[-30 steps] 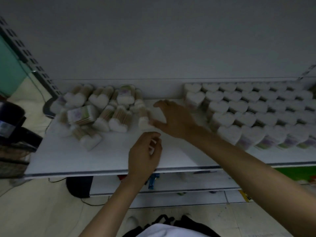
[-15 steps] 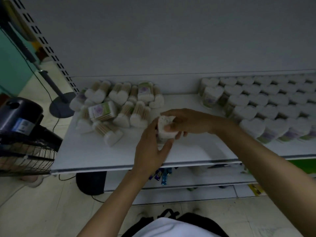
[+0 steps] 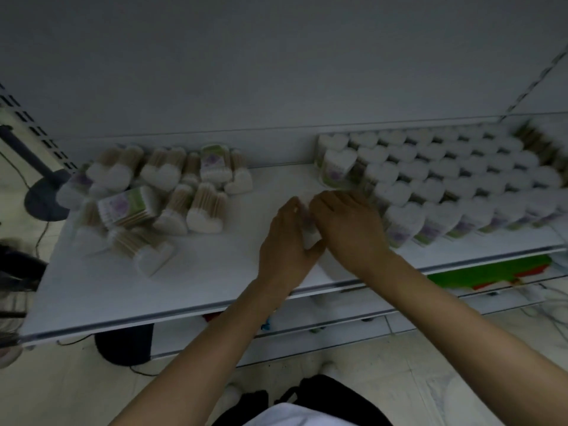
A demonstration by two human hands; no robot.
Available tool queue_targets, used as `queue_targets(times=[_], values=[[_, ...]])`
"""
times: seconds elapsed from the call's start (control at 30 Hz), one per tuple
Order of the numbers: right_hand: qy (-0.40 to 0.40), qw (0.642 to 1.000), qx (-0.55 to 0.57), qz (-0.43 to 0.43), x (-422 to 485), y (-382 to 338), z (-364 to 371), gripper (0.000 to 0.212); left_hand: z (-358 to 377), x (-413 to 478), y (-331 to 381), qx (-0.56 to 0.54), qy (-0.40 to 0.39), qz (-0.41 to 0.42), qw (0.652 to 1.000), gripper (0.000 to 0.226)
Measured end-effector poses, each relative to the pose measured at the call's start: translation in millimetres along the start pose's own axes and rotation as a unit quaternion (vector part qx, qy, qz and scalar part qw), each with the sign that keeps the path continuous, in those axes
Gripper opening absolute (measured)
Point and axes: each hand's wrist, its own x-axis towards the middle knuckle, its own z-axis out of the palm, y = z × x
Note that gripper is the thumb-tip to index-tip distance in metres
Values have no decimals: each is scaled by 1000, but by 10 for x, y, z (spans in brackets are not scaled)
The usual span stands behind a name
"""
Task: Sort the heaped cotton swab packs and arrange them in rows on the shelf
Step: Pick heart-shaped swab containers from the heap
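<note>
In the head view I see two hands close together in the middle of the frame. The left hand (image 3: pixel 285 241) and the right hand (image 3: pixel 347 229) touch, and both hold one pack (image 3: pixel 310 236) between them. I can see only its white end, and it is blurry. The pack is just above the shelf (image 3: pixel 215 272), a bit left of the rows.

The heap (image 3: pixel 147 195) lies at the upper left, with packs on their sides and some on top of others. The rows (image 3: pixel 445 179) stand at the upper right, white heart tops up, packed tight.

I think the step now is turning this one pack the right way up. Next it should go to the left end of the rows, right beside the front packs — set down gently so none tip. After that, the heap has plenty more to sort.
</note>
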Motion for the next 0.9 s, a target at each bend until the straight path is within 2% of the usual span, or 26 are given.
queue_targets(times=[0.1,0.27,0.37,0.5,0.67,0.73,0.83,0.9], values=[[1,999,-43,27,2,261,77,17,257,191,114,43,-19,33,998,99],[17,994,-92,56,-14,439,215,23,420,387,119,50,-17,57,997,92],[22,989,-120,81,71,506,260,23,411,404,45,69,2,90,994,85],[31,989,-110,92,45,576,294,17,421,424,3,32,32,105,993,77],[-26,988,-72,138,105,523,247,18,406,427,19,-12,33,71,997,81],[-15,985,-57,160,143,466,181,17,383,411,40,-49,31,42,997,82],[4,989,10,146,125,274,53,15,287,285,64,-67,74,51,994,66],[-10,985,103,138,94,79,11,18,142,92,20,-35,127,83,988,48]])
